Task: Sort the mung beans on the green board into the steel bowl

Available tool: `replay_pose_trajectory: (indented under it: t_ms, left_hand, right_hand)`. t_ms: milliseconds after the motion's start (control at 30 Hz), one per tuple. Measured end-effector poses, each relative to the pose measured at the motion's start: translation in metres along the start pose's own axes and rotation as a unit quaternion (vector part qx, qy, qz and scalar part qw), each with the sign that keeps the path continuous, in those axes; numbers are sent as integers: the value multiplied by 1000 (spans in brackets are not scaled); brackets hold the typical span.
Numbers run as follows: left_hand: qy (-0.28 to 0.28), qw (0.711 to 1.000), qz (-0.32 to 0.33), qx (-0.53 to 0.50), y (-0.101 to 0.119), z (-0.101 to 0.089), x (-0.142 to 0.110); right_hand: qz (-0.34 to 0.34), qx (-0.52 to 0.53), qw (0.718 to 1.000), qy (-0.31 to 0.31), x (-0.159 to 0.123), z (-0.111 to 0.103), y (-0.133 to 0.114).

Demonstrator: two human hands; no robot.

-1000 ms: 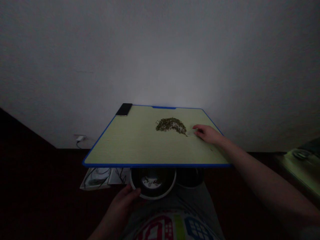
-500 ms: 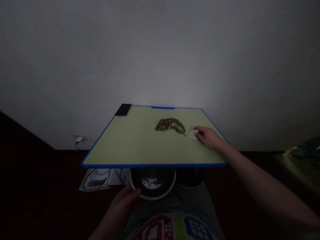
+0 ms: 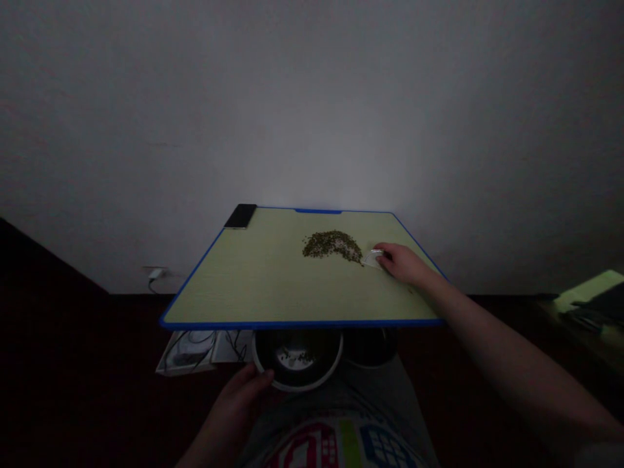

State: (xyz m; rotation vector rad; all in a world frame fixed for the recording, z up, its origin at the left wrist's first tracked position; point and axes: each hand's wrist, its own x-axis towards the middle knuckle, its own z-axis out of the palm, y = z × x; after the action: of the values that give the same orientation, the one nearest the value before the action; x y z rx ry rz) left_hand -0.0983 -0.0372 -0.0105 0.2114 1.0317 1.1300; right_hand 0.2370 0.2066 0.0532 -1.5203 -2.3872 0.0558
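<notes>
A pale green table with a blue rim stands before me in dim light. A heap of small dark green beans lies on its far right part. My right hand rests on the table just right of the heap, fingers closed on a small white card-like piece whose edge touches the heap. Below the near table edge, on my lap, a metal bowl holds a few beans. My left hand grips that bowl's near left rim.
A black phone lies at the table's far left corner. A white tray with cables sits low to the left under the table. A second dark bowl shows right of the metal one. A plug is on the wall.
My right hand has nudged the white piece slightly left, against the bean heap's right edge. The left hand and the bowl have stayed put.
</notes>
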Motion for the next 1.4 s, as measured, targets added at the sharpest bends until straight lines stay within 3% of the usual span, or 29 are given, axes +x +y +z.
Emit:
replay_pose_trajectory:
  t_ms: [767,1100,1400]
  left_hand:
    - [20,999,-24,-13,0,2,-3]
    - [2,1000,-14,-15,0,2,-1]
    - [7,1000,-12,-2,2,2,-2]
  right_hand:
    - [-51,33,998,-6,3,8,19]
    - [-48,31,998,-8,-2,2,12]
    - [-50,29,998,0,12,7,12]
